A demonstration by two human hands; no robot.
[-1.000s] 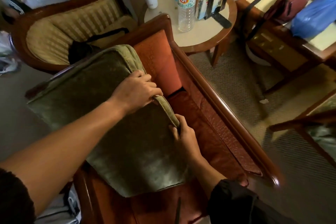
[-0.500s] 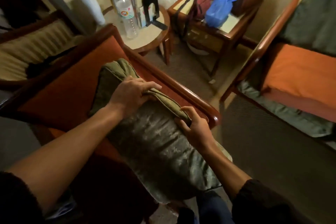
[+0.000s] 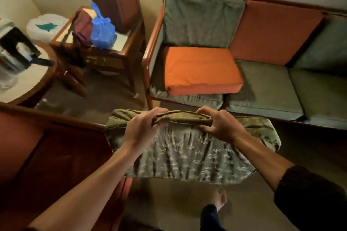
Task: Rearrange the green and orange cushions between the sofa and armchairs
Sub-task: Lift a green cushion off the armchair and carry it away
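Green patterned cushion (image 3: 189, 155), held in mid-air above the carpet, between the orange-upholstered armchair (image 3: 47, 155) at the left and the sofa (image 3: 262, 47) ahead. Its cover wrinkles and its far edge folds over under the grip, so it appears soft, bulky and light rather than stiff; the fabric looks unlikely to slip. The rolled seam along the far edge is the natural handhold, with two spaced grips to keep the pad level.

Left hand (image 3: 144, 127) and right hand (image 3: 219, 124) are both clenched on that far edge, fingers (image 3: 159, 113) curled over the top, thumbs beneath, the hands near each other at mid-span.

On the sofa, an orange seat cushion (image 3: 201, 69) lies on top of a green seat cushion (image 3: 187, 97) at the left end; green seat pads fill the rest, and the back shows green, orange, green. A side worktop (image 3: 105, 50) with a blue bag (image 3: 102, 32) stands beside the sofa's left arm.
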